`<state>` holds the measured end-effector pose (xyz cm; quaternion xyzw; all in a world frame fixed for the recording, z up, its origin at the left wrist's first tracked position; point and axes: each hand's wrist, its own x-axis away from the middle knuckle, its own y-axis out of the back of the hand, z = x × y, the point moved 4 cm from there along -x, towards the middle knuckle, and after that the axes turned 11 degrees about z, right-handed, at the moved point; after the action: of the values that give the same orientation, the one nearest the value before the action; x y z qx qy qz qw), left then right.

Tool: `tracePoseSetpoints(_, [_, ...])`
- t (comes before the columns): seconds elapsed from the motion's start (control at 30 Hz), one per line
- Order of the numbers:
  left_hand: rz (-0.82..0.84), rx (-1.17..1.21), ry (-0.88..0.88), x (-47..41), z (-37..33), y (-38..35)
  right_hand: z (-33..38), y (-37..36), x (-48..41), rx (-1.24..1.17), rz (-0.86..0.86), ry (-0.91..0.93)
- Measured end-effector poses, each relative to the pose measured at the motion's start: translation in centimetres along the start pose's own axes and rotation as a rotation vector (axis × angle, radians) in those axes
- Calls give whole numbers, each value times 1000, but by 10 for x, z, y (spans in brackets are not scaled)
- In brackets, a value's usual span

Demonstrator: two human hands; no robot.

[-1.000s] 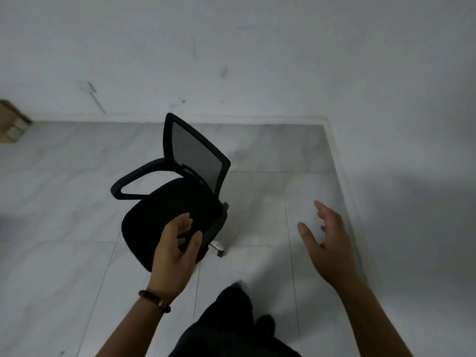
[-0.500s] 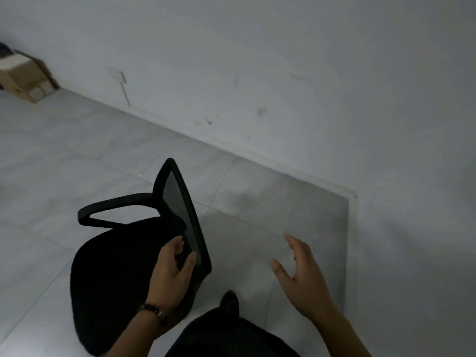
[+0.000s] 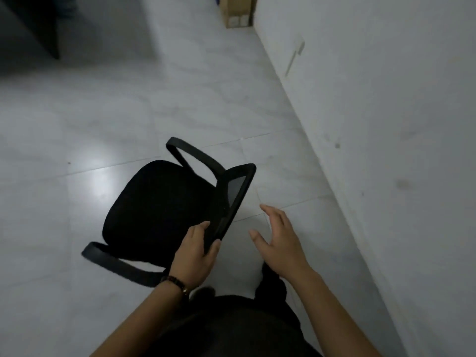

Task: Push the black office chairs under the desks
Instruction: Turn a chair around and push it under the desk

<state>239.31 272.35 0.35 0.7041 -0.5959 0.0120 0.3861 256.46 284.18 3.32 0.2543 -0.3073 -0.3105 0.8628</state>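
1. Centrally, a black office chair (image 3: pixel 159 202) stands on the pale tiled floor (image 3: pixel 77 119), seen from above and behind; its seat spreads toward 9 o'clock from the backrest.
2. Its mesh backrest (image 3: pixel 233 199) shows almost edge-on, running from about 1 o'clock down to 6 o'clock of the chair.
3. One armrest (image 3: pixel 193 153) arches at the chair's 12 o'clock; the other armrest (image 3: pixel 121 266) lies at its 7 o'clock, slightly blurred.
4. The left hand (image 3: pixel 195 253) is closed on the lower end of the backrest frame, thumb on the seat side and fingers wrapped to the outer side; a dark beaded bracelet (image 3: pixel 175 282) sits on that wrist.
5. The right hand (image 3: pixel 280 240) hovers at 3 o'clock of the backrest, apart from it, fingers spread wide and holding nothing.
6. A white wall (image 3: pixel 386 124) runs diagonally from 12 o'clock to 5 o'clock of the view, with the chair near it but not touching.
7. A cardboard box (image 3: pixel 238 11) rests on the floor against the wall at 12 o'clock, well apart from the chair.
8. A dark piece of furniture (image 3: pixel 33 24) fills the 11 o'clock corner; it is too dim to tell whether it is a desk.
9. The person's dark clothing (image 3: pixel 231 325) fills the 6 o'clock edge between the forearms.
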Motion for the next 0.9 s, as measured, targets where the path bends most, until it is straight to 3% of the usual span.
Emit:
tracePoseSetpoints(0.2, [-168,136,448,22,14,-41,6,-10,-89,444,365,340])
tracePoseSetpoints(0.37, [-235,140,619,17,11,-75,-14,-17,-140,767,591,392])
tracePoseSetpoints(0.47, [-199,-16,726,6,15,-82,-22,-22,-152,851,643,410])
tracePoseSetpoints(0.63, [-300,-37,772,11,32,-65,-3,-43,-160,869,710,453])
tracePoseSetpoints(0.9, [-347,-117,822,14,114,29,83,-114,-211,871,702,585])
